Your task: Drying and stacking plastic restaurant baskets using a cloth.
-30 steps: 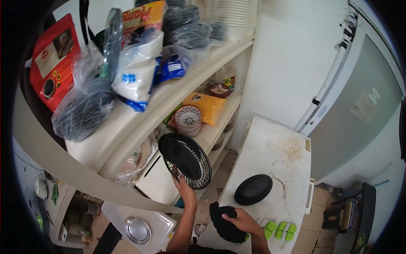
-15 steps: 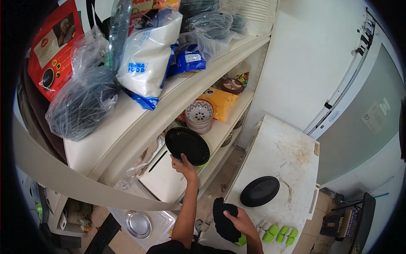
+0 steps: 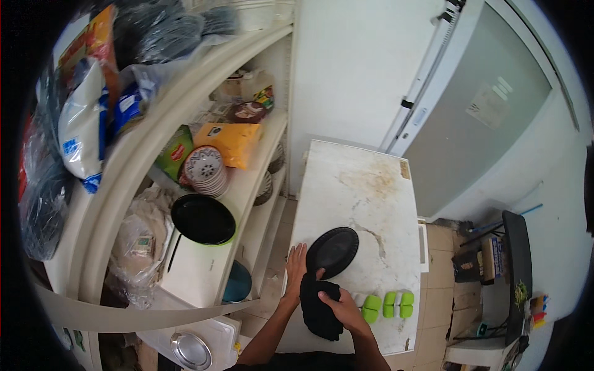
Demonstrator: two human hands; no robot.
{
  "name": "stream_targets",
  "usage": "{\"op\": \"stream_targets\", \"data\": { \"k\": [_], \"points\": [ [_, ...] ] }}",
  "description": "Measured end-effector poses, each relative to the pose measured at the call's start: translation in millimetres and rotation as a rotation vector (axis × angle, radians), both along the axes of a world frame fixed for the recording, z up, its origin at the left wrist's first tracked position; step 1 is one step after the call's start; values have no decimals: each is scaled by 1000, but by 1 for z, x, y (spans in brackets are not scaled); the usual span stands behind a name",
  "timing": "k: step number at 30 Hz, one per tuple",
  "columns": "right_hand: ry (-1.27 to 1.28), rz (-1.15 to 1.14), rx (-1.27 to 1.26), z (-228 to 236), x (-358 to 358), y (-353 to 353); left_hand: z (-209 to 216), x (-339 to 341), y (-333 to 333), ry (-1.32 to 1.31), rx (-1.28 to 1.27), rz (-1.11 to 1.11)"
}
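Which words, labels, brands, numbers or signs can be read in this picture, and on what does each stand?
None that I can quote with confidence:
White bag: blue print, too blurred.
Green pouch: red oval label, too small.
Orange bag: dark mark, too small.
Sheet on the door: too faint.
Small packet in clear plastic: blurred.

Both bare forearms (image 3: 270, 334) slant inward from the lower edge. Bare left hand (image 3: 296, 267) opened out — fingers (image 3: 299, 252) straight, pointing away from body. Bare right hand (image 3: 344, 309) nearer the body, curled in a grip — thumb (image 3: 327, 299) uppermost, other fingers hidden.
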State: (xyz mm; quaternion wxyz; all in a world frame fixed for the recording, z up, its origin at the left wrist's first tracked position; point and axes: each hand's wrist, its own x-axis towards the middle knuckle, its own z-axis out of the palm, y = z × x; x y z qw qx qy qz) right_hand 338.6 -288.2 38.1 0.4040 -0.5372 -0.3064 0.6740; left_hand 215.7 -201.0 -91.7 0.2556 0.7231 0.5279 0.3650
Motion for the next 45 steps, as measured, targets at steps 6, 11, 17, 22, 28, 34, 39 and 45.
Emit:
{"op": "stream_targets", "data": {
  "k": [6, 11, 17, 22, 28, 34, 39, 45],
  "points": [
    [-43, -105, -9, -10, 31, -22, 4, 42, 9, 285, -146, -45],
    [-33, -179, 6, -15, 42, -31, -1, 43, 13, 249, -105, -47],
    [-40, -515, 153, -10, 36, -33, 41, 38, -1, 19, -2, -7],
    [-817, -869, 816, -10, 35, -28, 81, 18, -40, -403, -73, -268],
    [-596, -513, 913, -2, 15, -26, 166, 43, -81, -1279, -182, -89],
    [-829, -48, 1126, 6, 10, -40, 61, -12, -91, -1824, -985, -137],
    [-891, -210, 829, 2, 35, -17, 96, -15, -103, -1716, -907, -150],
    [-963, 73, 1096, 15, 6, -45, 110, -15, -96, -1777, -776, -146]
  ]
}}
